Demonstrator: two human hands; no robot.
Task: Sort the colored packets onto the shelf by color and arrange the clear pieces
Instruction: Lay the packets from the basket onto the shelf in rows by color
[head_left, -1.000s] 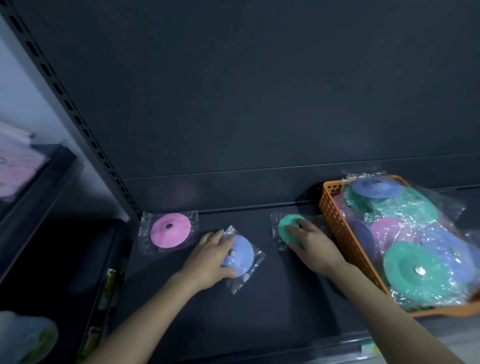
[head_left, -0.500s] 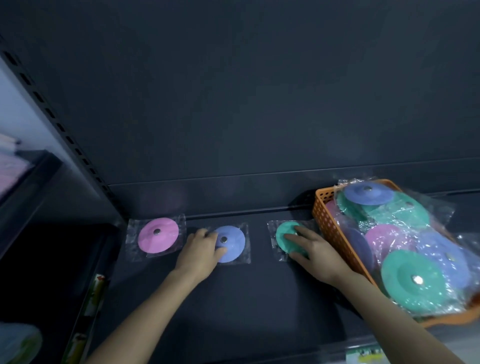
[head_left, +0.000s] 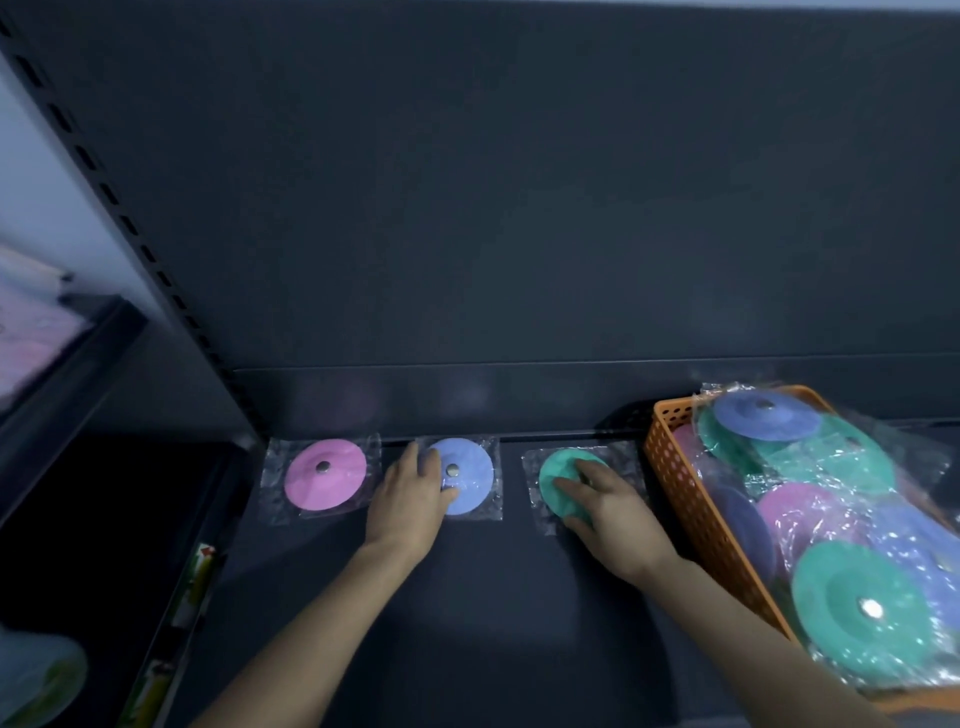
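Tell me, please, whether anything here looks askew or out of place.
Only the orange basket: its mixed packets overhang the rim. The pink packet, blue packet and green packet lie flat in a row.

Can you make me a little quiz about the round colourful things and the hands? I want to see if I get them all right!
1. True or false: the orange basket is empty.
2. Which packet does the left hand touch? A pink, B blue, C green.
3. Fill the gap: the right hand rests on the ____ packet.

Key
1. False: it holds coloured packets.
2. B: the blue packet, in the middle of the row.
3. Green: the green packet, next to the basket.
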